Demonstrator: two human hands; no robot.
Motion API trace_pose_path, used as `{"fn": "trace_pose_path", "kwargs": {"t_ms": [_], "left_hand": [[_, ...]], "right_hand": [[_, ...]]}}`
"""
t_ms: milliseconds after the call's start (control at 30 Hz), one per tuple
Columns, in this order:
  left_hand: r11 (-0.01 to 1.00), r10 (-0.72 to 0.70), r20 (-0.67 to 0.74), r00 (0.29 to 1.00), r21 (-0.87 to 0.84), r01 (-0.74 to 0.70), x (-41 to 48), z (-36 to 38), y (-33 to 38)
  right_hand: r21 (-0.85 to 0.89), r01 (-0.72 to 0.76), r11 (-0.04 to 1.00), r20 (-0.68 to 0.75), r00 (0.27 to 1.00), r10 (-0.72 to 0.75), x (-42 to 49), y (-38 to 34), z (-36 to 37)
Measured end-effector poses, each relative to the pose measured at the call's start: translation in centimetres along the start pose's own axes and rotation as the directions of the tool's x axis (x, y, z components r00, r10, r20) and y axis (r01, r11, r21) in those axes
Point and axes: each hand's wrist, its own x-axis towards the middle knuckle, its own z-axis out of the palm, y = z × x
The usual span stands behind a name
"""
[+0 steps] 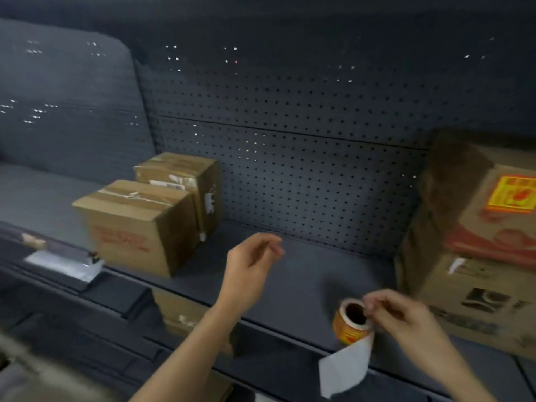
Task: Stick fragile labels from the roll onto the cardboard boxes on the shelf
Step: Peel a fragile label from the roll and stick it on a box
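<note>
My right hand (406, 317) grips the orange label roll (349, 322) near the front edge of the dark shelf (290, 274). A white strip of backing paper (345, 369) hangs from the roll. My left hand (249, 262) hovers above the shelf with loosely curled fingers and holds nothing. Two small cardboard boxes stand at the left: the front box (130, 224) with red print and the box behind it (185, 181). A large cardboard box (475, 256) at the right carries a yellow and red label (512, 194) on its top.
A perforated metal back panel (290, 158) closes the shelf behind. More cardboard boxes (177, 311) show on the lower shelf. A clear tag holder (63, 264) sits on the shelf's front rail at the left. Bare shelf lies between the small boxes and the large one.
</note>
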Motion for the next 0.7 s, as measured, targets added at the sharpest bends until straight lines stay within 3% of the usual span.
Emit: {"fn": "trace_pose_path", "kwargs": {"t_ms": [133, 333, 500, 700], "left_hand": [[0.996, 0.035, -0.225, 0.974, 0.089, -0.016, 0.4, -6.8, -2.4], [0.979, 0.134, -0.516, 0.846, 0.199, -0.034, 2.4, -17.5, -5.7], [0.955, 0.051, -0.681, 0.730, 0.247, 0.163, 5.0, -24.4, -9.1], [0.947, -0.179, -0.681, 0.710, 0.077, 0.312, 7.6, -29.0, -11.3]], "right_hand": [[-0.023, -0.022, 0.999, 0.082, 0.996, 0.023, 2.1, -2.0, 5.9], [0.029, -0.016, 0.999, 0.247, 0.969, 0.009, 4.9, -7.4, 15.6], [0.101, -0.004, 0.995, 0.327, 0.944, -0.029, 7.3, -11.9, 23.0], [0.128, 0.008, 0.992, 0.338, 0.940, -0.051, 9.6, -16.6, 28.8]]}}
